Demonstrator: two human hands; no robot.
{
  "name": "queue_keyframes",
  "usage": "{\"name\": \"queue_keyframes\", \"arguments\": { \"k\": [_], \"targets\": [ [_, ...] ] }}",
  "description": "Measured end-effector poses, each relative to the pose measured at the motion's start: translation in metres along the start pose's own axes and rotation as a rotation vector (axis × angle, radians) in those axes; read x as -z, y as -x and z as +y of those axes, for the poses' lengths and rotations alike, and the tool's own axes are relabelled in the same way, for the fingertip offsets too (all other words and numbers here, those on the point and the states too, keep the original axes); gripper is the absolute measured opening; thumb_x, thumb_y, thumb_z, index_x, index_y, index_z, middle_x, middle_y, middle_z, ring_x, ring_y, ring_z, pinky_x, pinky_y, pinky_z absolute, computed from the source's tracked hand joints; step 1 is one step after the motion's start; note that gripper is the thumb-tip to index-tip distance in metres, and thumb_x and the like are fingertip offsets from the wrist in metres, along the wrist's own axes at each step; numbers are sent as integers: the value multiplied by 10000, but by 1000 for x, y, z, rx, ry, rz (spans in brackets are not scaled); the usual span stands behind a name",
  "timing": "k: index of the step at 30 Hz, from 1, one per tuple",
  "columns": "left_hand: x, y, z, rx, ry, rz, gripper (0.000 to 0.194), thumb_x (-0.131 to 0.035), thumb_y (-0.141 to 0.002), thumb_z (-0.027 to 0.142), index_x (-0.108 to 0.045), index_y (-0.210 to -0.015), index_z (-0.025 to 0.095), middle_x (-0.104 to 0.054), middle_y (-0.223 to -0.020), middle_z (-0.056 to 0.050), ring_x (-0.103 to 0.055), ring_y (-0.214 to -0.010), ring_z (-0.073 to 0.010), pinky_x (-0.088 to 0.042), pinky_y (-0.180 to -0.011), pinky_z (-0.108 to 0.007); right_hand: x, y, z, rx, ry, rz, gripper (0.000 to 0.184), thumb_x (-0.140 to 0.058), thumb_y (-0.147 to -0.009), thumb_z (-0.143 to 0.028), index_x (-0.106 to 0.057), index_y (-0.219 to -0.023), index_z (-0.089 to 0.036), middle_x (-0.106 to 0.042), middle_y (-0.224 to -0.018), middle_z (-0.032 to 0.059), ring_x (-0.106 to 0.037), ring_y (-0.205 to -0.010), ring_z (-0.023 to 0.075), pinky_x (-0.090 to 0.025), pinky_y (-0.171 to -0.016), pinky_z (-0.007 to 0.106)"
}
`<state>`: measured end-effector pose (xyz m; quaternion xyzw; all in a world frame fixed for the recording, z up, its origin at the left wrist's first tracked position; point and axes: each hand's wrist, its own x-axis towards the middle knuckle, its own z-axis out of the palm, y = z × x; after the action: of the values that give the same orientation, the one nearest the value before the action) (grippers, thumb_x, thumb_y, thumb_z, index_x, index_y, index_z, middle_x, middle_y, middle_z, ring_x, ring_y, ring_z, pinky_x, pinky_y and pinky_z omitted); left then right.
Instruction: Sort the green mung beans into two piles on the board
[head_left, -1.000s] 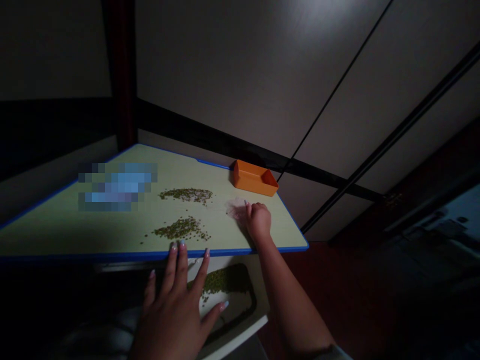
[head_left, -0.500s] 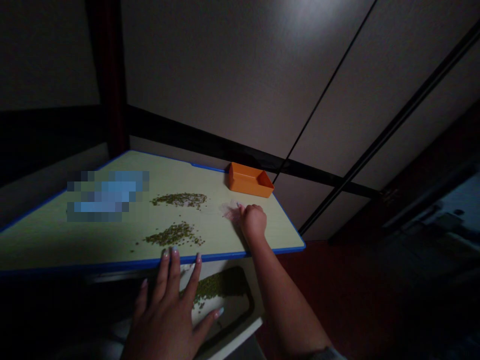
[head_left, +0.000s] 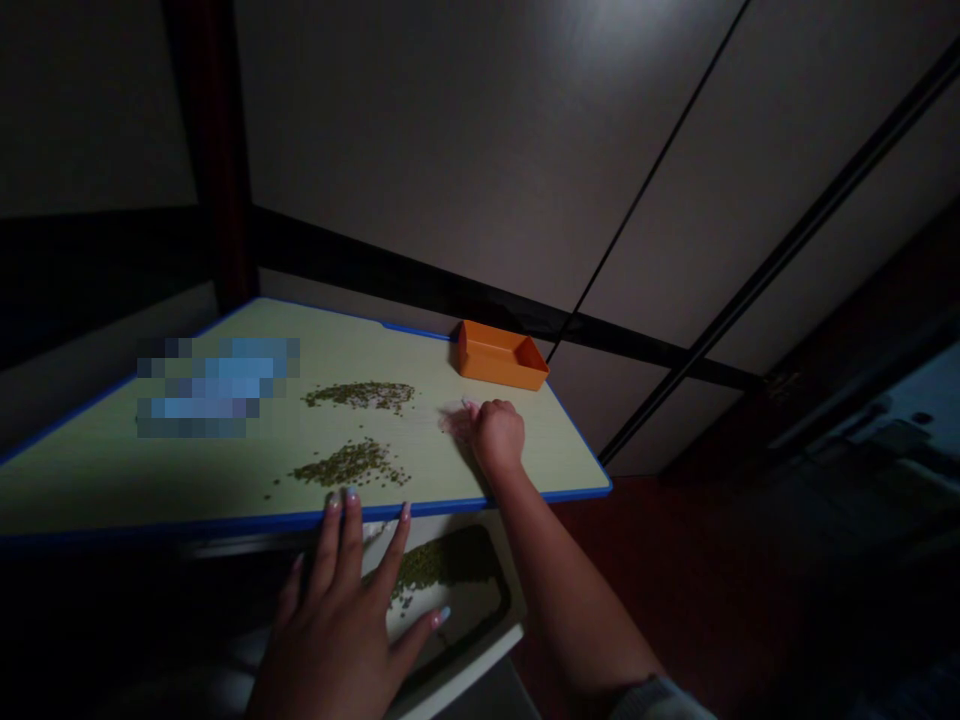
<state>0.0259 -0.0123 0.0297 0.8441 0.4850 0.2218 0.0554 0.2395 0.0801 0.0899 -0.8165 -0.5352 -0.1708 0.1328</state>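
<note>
Fingers spread, my left hand (head_left: 341, 620) hovers over the open drawer, with its fingertips at the tabletop's blue front edge. It holds nothing. On the tabletop's right part, my right hand (head_left: 499, 437) is closed against a thin, pale, see-through crumpled thing (head_left: 453, 422); its exact kind is unclear. To the left lie two heaps of small green-brown grains, a far heap (head_left: 364, 396) and a near heap (head_left: 349, 464). The near one is just beyond my left fingertips. More green grains (head_left: 442, 560) lie in the drawer, partly hidden by my left hand.
An orange open box (head_left: 502, 356) stands at the tabletop's back right. The pale tabletop (head_left: 300, 330) has a blue rim. A blurred-out bluish patch (head_left: 217, 388) covers something at left. The white drawer (head_left: 517, 590) juts out underneath. Panelled doors (head_left: 465, 150) rise behind.
My right hand has slid slightly left, and the pale crumpled thing has shifted left and bunched up more. My left hand has moved a little to the right, still spread.
</note>
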Motion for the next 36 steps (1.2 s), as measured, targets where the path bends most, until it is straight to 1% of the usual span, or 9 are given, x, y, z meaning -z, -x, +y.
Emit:
{"name": "queue_keyframes", "arguments": {
  "k": [5,8,11,14,19,25,30,34,36],
  "targets": [
    [5,0,2,13,22,-25,732,-533,-717,555,-417,-1376,257,-74,-1585,-178,-30,-1457,-353,-316,-1027,-547,-3,3,0,128,-46,27,353,-437,-958,-366,-688,-836,-149,-684,-866,90,-579,-868,182,-350,-726,270],
    [7,0,3,21,32,-55,739,-527,-725,561,-390,-1389,267,-41,-1586,-178,-13,-1456,-352,-338,-1009,-548,-5,5,2,145,-60,47,362,-420,-965,-339,-687,-815,-146,-679,-837,83,-575,-837,174,-344,-725,267],
    [8,1,2,21,40,-81,792,-561,-692,577,-368,-1399,277,-1,-1585,-175,9,-1453,-355,-346,-1005,-545,-6,5,5,158,-72,26,353,-429,-961,-322,-692,-805,-146,-680,-832,84,-571,-823,174,-340,-712,270],
    [6,1,1,16,36,-91,855,-600,-650,574,-352,-1407,265,21,-1581,-176,27,-1451,-353,-339,-1019,-531,-7,5,5,207,-93,-10,343,-441,-956,-322,-702,-816,-149,-681,-836,88,-569,-815,180,-337,-699,280],
    [4,0,1,27,4,-97,931,-604,-633,575,-314,-1428,187,-10,-1576,-190,24,-1453,-343,-349,-1024,-517,-6,7,7,286,-111,-27,346,-448,-953,-345,-711,-836,-152,-678,-841,98,-562,-815,194,-333,-700,292],
    [3,2,1,2,-24,-62,947,-568,-653,615,-306,-1432,146,-37,-1573,-196,6,-1454,-350,-382,-999,-527,-3,10,11,417,-164,-53,371,-442,-956,-382,-679,-796,-146,-659,-795,88,-535,-797,188,-328,-710,291],
    [3,2,1,1,-36,-65,963,-583,-637,615,-321,-1425,128,-70,-1568,-206,-16,-1453,-356,-389,-995,-530,-1,16,16,453,-200,-63,370,-456,-950,-382,-653,-753,-139,-647,-768,81,-521,-751,176,-327,-702,283],
    [2,2,1,7,-32,-63,979,-608,-613,602,-333,-1418,117,-78,-1565,-211,-19,-1452,-358,-386,-1001,-524,3,23,17,505,-208,-86,360,-465,-947,-375,-647,-742,-142,-651,-770,76,-526,-751,172,-331,-697,276],
    [3,1,1,3,-25,-62,978,-606,-620,597,-322,-1423,117,-61,-1568,-206,-9,-1453,-350,-383,-1006,-517,5,25,16,477,-183,-91,362,-460,-949,-371,-656,-745,-146,-660,-771,77,-537,-756,174,-326,-695,280]
  ]
}}
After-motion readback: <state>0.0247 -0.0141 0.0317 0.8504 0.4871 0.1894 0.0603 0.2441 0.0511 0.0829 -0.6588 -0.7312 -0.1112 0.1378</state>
